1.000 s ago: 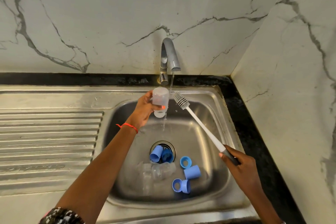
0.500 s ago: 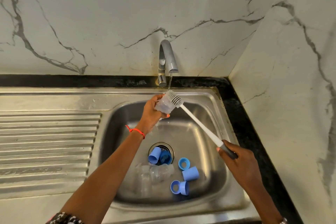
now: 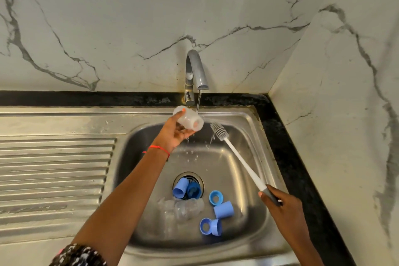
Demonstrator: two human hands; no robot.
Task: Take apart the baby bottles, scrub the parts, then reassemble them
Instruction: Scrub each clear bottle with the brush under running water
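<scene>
**Bottle under the tap, brush just clear of it**

I see my left hand (image 3: 176, 134) raised over the back of the sink (image 3: 241, 119), its fingers curled round a clear bottle (image 3: 188, 120). The bottle is tilted, with its open mouth turned toward the right and slightly toward me. The stream of water (image 3: 198, 101) from the tap (image 3: 195, 69) falls on the bottle's upper side, and drops are scattered in the air below it.

My right hand (image 3: 282, 207) is low on the right side of the basin, wrapped round the dark grip of the brush (image 3: 239, 157). The white shaft slants up and to the left, and the grey bristle head sits just beside the bottle's mouth, apart from it, not inside.

On the basin floor lie the other parts. A blue cap (image 3: 180, 188) lies on its side over the drain (image 3: 199, 179), touching a darker blue piece (image 3: 193, 190) next to it. Just in front of the drain is a heap of clear bottles (image 3: 181, 209); I cannot tell how many. To their right are a blue ring (image 3: 216, 197), another cap (image 3: 224, 209) beside it, and nearer me a second ring touching a third cap (image 3: 211, 227).

A red thread (image 3: 158, 148) circles my left wrist. A ribbed drainboard (image 3: 54, 168) runs along the left.
</scene>
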